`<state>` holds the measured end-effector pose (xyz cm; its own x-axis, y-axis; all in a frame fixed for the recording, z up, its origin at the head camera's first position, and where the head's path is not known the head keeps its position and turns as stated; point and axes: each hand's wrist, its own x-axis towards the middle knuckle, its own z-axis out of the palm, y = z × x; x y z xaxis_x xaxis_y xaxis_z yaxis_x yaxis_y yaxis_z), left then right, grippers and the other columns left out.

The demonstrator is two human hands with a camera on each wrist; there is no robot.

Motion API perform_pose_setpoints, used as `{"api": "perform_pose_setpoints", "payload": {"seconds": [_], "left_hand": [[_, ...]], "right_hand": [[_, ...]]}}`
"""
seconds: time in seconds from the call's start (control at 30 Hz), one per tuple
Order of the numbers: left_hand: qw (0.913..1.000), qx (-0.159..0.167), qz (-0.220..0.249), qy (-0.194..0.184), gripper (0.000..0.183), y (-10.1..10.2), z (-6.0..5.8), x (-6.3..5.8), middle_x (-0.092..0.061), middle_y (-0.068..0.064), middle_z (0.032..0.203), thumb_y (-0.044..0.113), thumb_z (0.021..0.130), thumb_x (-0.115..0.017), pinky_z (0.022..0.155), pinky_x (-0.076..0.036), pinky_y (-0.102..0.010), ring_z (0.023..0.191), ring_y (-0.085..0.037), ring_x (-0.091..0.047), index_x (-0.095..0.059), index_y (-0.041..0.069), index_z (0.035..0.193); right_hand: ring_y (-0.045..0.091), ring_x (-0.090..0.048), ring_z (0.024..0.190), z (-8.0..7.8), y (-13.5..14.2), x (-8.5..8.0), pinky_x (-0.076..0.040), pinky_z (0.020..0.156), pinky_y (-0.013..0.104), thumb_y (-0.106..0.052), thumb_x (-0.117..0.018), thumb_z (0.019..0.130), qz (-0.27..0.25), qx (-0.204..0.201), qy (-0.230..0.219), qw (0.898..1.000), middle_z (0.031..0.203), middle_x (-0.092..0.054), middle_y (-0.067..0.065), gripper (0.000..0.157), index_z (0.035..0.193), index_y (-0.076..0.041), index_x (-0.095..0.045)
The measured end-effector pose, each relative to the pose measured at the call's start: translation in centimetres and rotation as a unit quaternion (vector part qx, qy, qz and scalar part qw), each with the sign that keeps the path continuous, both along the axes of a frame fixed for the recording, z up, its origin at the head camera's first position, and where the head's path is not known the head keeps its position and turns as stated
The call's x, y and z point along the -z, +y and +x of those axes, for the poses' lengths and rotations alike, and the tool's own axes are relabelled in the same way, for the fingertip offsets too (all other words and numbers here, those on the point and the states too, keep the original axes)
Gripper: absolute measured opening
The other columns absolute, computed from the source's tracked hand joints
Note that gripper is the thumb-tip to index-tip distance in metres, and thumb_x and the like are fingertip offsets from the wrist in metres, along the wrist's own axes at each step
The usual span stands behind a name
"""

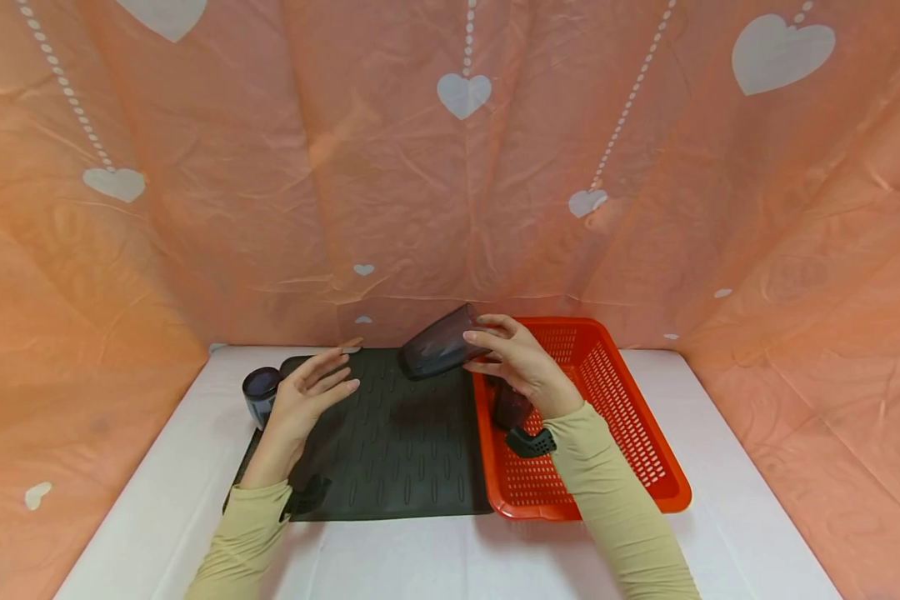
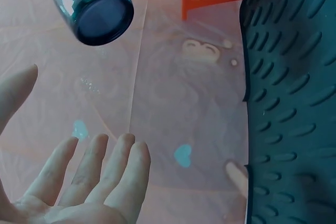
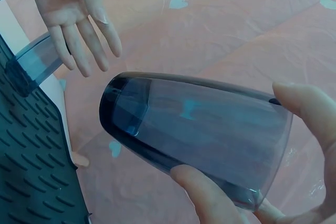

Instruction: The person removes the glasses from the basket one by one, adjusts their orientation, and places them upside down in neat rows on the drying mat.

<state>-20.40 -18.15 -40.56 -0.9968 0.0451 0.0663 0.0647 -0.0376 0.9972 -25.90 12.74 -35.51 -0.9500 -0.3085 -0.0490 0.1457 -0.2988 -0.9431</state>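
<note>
My right hand (image 1: 521,362) grips a dark tinted clear tumbler (image 1: 438,343) near its rim. The tumbler is tilted in the air above the mat's back right, its thick base towards the left. In the right wrist view, thumb and fingers hold the wide end of this tumbler (image 3: 199,129). Over the left part of the black ridged mat (image 1: 397,450), my left hand (image 1: 307,400) is raised with fingers spread, holding nothing. Apart from its fingertips, the same tumbler (image 2: 97,11) shows in the left wrist view. A second tinted tumbler (image 1: 261,396) stands at the mat's left edge, partly behind the left hand.
An orange-red slotted basket (image 1: 645,433) sits right of the mat, with another dark tumbler (image 1: 512,407) inside, partly hidden by my right arm. A small tan rounded thing (image 1: 352,342) shows at the mat's back edge. A peach curtain (image 1: 405,208) hangs behind the white table (image 1: 390,558).
</note>
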Motion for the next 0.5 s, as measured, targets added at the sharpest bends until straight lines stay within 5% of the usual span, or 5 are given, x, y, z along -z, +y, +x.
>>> {"api": "perform_pose_setpoints", "payload": {"seconds": [0.5], "left_hand": [[0.9982, 0.044, 0.028, 0.031, 0.065, 2.2, -1.2, 0.7, -0.04, -0.004, 0.145, 0.011, 0.085, -0.074, 0.099, -0.044, -0.032, 0.129, -0.03, -0.043, -0.044, 0.012, 0.143]], "right_hand": [[0.023, -0.061, 0.079, 0.1, -0.6, -0.1, -0.048, 0.089, 0.055, 0.0, -0.061, 0.09, -0.004, -0.018, -0.018, 1.0, 0.107, -0.048, 0.011, 0.045, 0.131, -0.002, -0.04]]}}
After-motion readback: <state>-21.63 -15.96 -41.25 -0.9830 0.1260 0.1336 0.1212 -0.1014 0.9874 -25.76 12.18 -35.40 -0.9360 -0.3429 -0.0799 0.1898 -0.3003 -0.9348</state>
